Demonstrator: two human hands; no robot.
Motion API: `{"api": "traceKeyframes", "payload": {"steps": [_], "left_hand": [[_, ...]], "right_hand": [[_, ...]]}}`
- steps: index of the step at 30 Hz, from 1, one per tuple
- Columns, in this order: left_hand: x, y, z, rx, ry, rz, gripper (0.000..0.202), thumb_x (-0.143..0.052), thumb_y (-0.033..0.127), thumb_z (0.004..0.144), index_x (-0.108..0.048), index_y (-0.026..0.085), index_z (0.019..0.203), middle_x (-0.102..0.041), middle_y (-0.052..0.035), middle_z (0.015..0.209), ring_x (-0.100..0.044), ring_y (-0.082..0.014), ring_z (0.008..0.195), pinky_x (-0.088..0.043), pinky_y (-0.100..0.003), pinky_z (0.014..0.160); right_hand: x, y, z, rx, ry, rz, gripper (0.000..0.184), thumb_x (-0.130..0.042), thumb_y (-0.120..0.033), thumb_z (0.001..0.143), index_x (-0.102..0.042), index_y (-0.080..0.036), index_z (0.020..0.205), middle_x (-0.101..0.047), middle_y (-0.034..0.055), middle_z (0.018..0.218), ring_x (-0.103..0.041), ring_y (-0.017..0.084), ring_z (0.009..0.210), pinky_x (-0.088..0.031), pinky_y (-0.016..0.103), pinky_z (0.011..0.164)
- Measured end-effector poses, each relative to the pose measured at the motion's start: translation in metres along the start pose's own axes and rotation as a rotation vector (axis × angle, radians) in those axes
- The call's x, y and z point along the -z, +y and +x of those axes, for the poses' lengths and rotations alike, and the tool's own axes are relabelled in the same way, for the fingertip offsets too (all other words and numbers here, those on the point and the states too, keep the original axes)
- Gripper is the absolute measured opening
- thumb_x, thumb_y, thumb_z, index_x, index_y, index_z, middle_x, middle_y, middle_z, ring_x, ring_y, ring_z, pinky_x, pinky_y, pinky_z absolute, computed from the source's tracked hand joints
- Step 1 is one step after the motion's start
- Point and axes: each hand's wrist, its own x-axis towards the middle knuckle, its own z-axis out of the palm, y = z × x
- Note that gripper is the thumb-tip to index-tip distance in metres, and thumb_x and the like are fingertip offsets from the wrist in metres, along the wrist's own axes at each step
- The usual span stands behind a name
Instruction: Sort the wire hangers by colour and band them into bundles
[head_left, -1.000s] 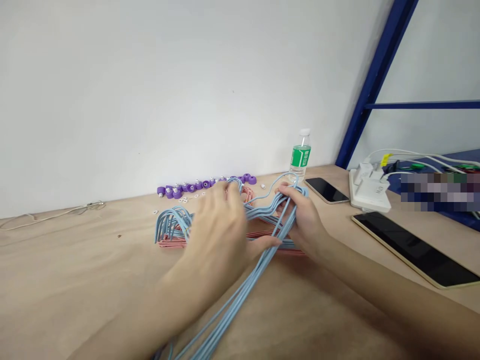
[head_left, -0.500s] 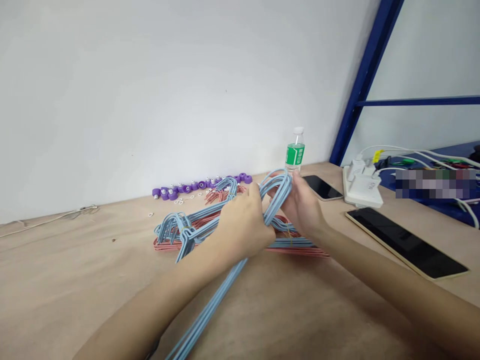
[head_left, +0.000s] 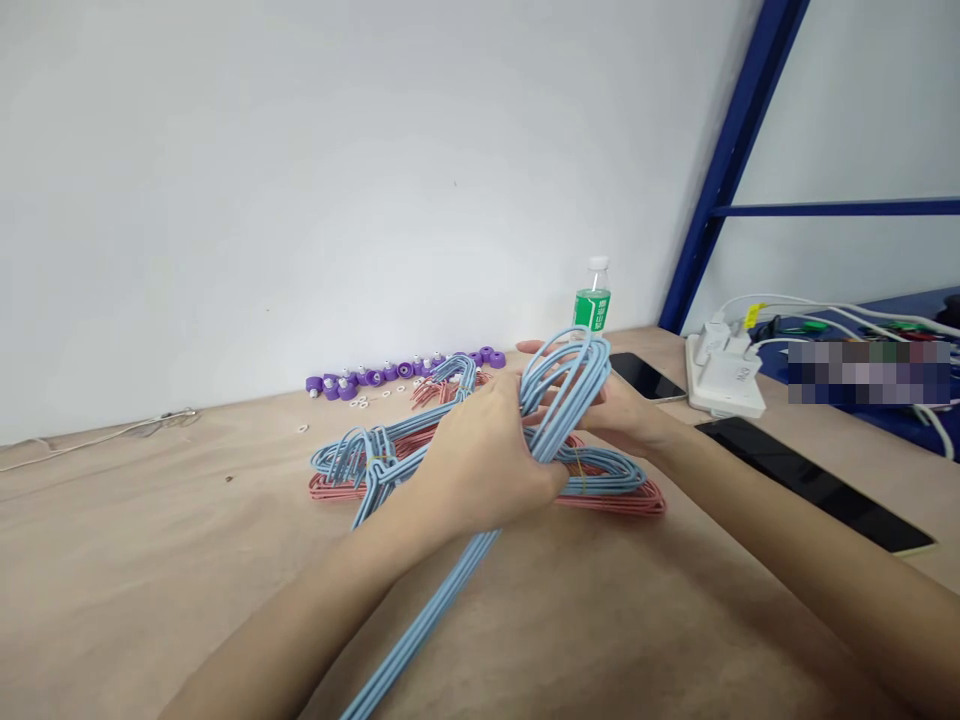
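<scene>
My left hand (head_left: 491, 460) is closed around a bundle of blue wire hangers (head_left: 574, 385), just below their curved hooks. Their long lower bars slant down to the lower left, in front of the table's other hangers. Behind the hooks, my right hand (head_left: 630, 410) has its fingers stretched out and apart; the hooks partly hide them, so contact is unclear. Beneath my hands lie more blue hangers (head_left: 611, 470) tied with a thin yellow band, on top of red hangers (head_left: 645, 497). Another banded cluster of blue hooks (head_left: 352, 455) lies left of my left hand.
Purple and white caps (head_left: 345, 387) line the wall, with small white rings (head_left: 364, 402) nearby. A water bottle (head_left: 592, 300) stands behind my hands. Two phones, a smaller one (head_left: 649, 377) and a larger one (head_left: 810, 480), and a white power strip (head_left: 724, 375) lie at right.
The held hooks have tilted and shifted slightly right, fanning out more. My right hand's fingers have spread from around the hooks to behind them. My left hand keeps its grip.
</scene>
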Motion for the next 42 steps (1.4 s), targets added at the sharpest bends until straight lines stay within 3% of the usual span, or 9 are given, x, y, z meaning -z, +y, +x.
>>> {"api": "traceKeyframes", "payload": {"steps": [4, 9, 14, 19, 23, 27, 30, 34, 42], "left_hand": [[0.002, -0.002, 0.003, 0.040, -0.018, 0.007, 0.032, -0.061, 0.030, 0.062, -0.048, 0.015, 0.088, -0.058, -0.0074, 0.089, -0.055, -0.0224, 0.077, -0.046, -0.037, 0.065], [-0.011, -0.001, 0.008, 0.029, -0.053, 0.146, 0.037, -0.056, 0.026, 0.064, -0.047, 0.011, 0.097, -0.058, -0.0120, 0.092, -0.057, -0.0259, 0.081, -0.048, -0.039, 0.068], [-0.031, 0.004, 0.007, -0.027, -0.097, 0.306, 0.048, -0.054, 0.024, 0.067, -0.044, 0.005, 0.110, -0.052, -0.0184, 0.108, -0.052, -0.0309, 0.097, -0.046, -0.044, 0.079], [-0.008, 0.005, 0.010, 0.013, -0.133, 0.325, 0.053, -0.037, 0.056, 0.080, -0.053, 0.009, 0.099, -0.055, -0.0161, 0.099, -0.053, -0.0298, 0.095, -0.045, -0.043, 0.080], [0.015, -0.002, 0.040, -0.236, 0.072, 0.329, 0.025, -0.036, 0.027, 0.087, -0.055, 0.011, 0.090, -0.057, -0.0108, 0.095, -0.054, -0.0210, 0.090, -0.043, -0.036, 0.081], [0.012, -0.018, 0.074, -0.544, 0.032, -0.095, 0.016, -0.038, 0.011, 0.081, -0.052, 0.013, 0.088, -0.056, -0.0076, 0.098, -0.052, -0.0124, 0.092, -0.044, -0.026, 0.081], [0.006, -0.025, 0.082, -0.597, 0.053, -0.175, 0.015, -0.044, 0.014, 0.079, -0.054, 0.017, 0.090, -0.049, -0.0086, 0.115, -0.043, -0.0134, 0.111, -0.039, -0.029, 0.093], [0.008, -0.018, 0.079, -0.652, -0.080, 0.079, 0.029, -0.040, 0.002, 0.072, -0.062, 0.021, 0.076, -0.042, -0.0034, 0.129, -0.029, -0.0157, 0.125, -0.025, -0.037, 0.104], [0.015, -0.014, 0.090, -0.586, -0.290, -0.110, 0.038, -0.031, 0.002, 0.069, -0.060, 0.017, 0.090, -0.046, -0.0069, 0.127, -0.039, -0.0124, 0.120, -0.036, -0.031, 0.097]], "right_hand": [[0.002, -0.011, -0.003, 0.000, -0.102, 0.170, 0.055, -0.076, -0.039, 0.053, -0.053, -0.027, 0.101, -0.057, -0.0001, 0.099, -0.056, 0.019, 0.096, -0.048, 0.036, 0.081], [-0.010, -0.015, -0.001, 0.073, 0.036, 0.298, 0.054, -0.075, -0.031, 0.056, -0.048, -0.030, 0.103, -0.054, -0.0006, 0.110, -0.054, 0.020, 0.103, -0.046, 0.038, 0.086], [-0.015, 0.001, 0.001, 0.038, 0.168, 0.390, 0.043, -0.072, -0.026, 0.057, -0.048, -0.025, 0.094, -0.060, -0.0040, 0.084, -0.060, 0.011, 0.075, -0.049, 0.026, 0.069], [-0.014, 0.007, 0.001, 0.089, 0.204, 0.391, 0.036, -0.068, -0.023, 0.060, -0.050, -0.021, 0.091, -0.041, -0.0114, 0.047, -0.040, 0.005, 0.047, -0.043, 0.020, 0.053], [-0.015, 0.007, 0.001, 0.096, 0.114, 0.357, 0.042, -0.068, -0.023, 0.058, -0.045, -0.023, 0.093, -0.043, -0.0115, 0.049, -0.038, 0.007, 0.048, -0.040, 0.020, 0.051], [-0.014, 0.008, 0.000, 0.102, 0.127, 0.354, 0.039, -0.068, -0.021, 0.059, -0.040, -0.025, 0.087, -0.042, -0.0128, 0.049, -0.036, 0.006, 0.046, -0.042, 0.022, 0.054], [-0.012, 0.008, 0.000, 0.092, 0.157, 0.336, 0.037, -0.068, -0.021, 0.058, -0.042, -0.024, 0.085, -0.038, -0.0125, 0.049, -0.034, 0.006, 0.045, -0.043, 0.021, 0.053], [-0.013, 0.007, 0.001, 0.097, 0.166, 0.309, 0.033, -0.068, -0.020, 0.056, -0.042, -0.022, 0.076, -0.039, -0.0100, 0.054, -0.043, 0.007, 0.050, -0.047, 0.024, 0.057], [-0.014, 0.003, 0.001, 0.115, 0.161, 0.344, 0.034, -0.067, -0.014, 0.054, -0.045, -0.022, 0.078, -0.041, -0.0093, 0.064, -0.044, 0.003, 0.050, -0.047, 0.020, 0.053]]}}
